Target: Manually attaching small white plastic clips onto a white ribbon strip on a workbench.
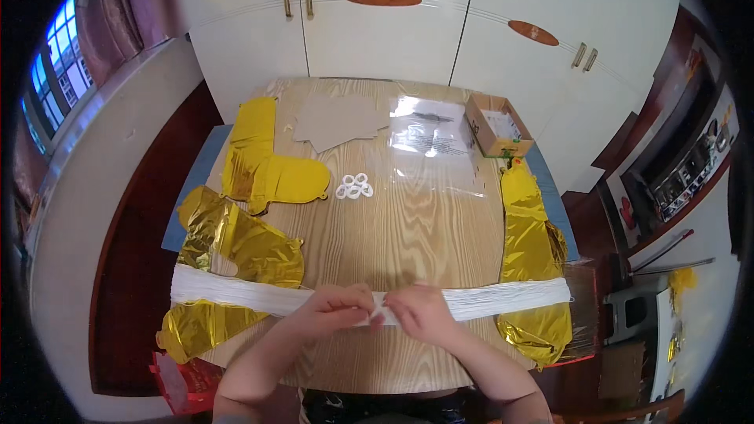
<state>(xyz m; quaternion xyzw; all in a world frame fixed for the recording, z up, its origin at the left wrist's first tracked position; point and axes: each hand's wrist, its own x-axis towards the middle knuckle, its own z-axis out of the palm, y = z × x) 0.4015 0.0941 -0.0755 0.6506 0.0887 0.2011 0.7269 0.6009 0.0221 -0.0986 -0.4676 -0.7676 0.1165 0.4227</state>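
Note:
A long bundle of white string (503, 298) stretches from side to side across the near part of the table, lying over gold foil balloons at both ends. At its middle my left hand (339, 308) is closed in a pinch, fingertips on the white strands. Close beside it my right hand (422, 314) pinches at the same spot, its fingers bent toward the left ones. A small bit of white shows between the two hands; its exact form is too small to tell. Flat gold foil balloons (259, 247) lie under the bundle's left end, and another gold foil balloon (525, 228) under its right.
Farther back on the wood-grain table (416, 243) are a yellow-gold L-shaped balloon (267, 165), several white rings (355, 187), grey-beige card sheets (338, 119), a clear plastic bag (432, 137) and a small open cardboard box (499, 126). A red bag (184, 381) sits below the left edge.

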